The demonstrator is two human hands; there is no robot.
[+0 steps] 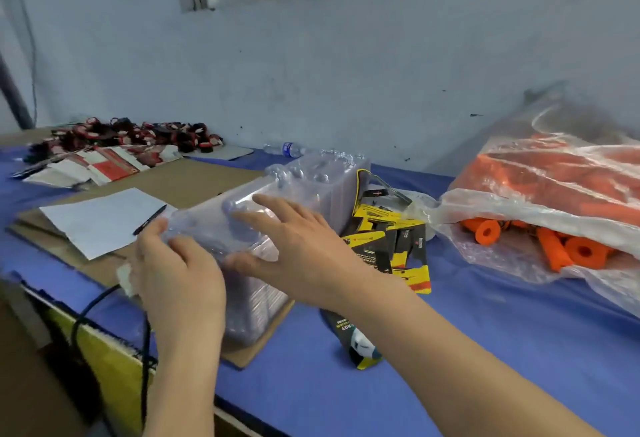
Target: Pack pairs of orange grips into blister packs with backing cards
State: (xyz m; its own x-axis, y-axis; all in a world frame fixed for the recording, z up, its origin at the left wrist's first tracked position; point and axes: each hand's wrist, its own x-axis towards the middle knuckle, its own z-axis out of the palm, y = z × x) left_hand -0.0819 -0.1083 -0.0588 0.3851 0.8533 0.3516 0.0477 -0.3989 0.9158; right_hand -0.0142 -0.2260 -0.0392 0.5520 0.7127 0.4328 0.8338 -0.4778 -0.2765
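Handling the blister stack (311, 187).
We note left hand (180, 263) pinching its left edge, right hand (298, 239) spread flat on top; backing cards (388, 239) lie just right of it.

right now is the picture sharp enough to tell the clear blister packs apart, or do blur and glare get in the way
Head view: soft all over, with slight motion smear. The blister packs read as one hazy mass, so single trays are hard to separate. White glare streaks the plastic bag, but the orange grips at its mouth stay plain. The light is even and cool, with no hard shadows.
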